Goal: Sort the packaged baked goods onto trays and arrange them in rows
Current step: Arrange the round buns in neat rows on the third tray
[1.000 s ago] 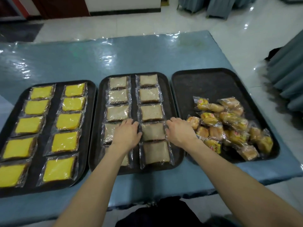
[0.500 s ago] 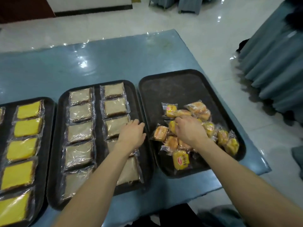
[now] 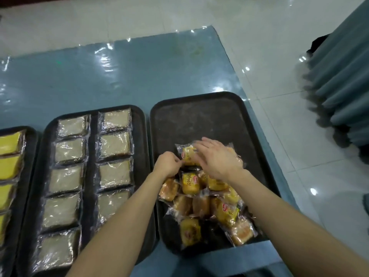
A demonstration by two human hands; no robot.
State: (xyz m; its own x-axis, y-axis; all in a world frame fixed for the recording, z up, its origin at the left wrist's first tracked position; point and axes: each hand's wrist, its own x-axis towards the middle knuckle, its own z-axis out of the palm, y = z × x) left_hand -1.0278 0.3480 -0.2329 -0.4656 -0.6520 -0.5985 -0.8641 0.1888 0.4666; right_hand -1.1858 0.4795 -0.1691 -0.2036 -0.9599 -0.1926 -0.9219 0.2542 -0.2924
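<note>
The left hand point(image 3: 167, 164) pinches a yellow bun pack point(image 3: 188, 155) on the right tray point(image 3: 199, 120); the right hand point(image 3: 216, 158) hovers flat and open over it.

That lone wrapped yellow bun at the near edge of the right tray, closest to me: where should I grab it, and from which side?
Take the yellow bun across its short sides, fingers on its left and right flanks, coming straight down from above. It lies flat with its label up and its long axis running towards you. Bare right tray shows to its left; the pile of buns crowds its far and right sides, so approaching from above looks clearest.
</note>
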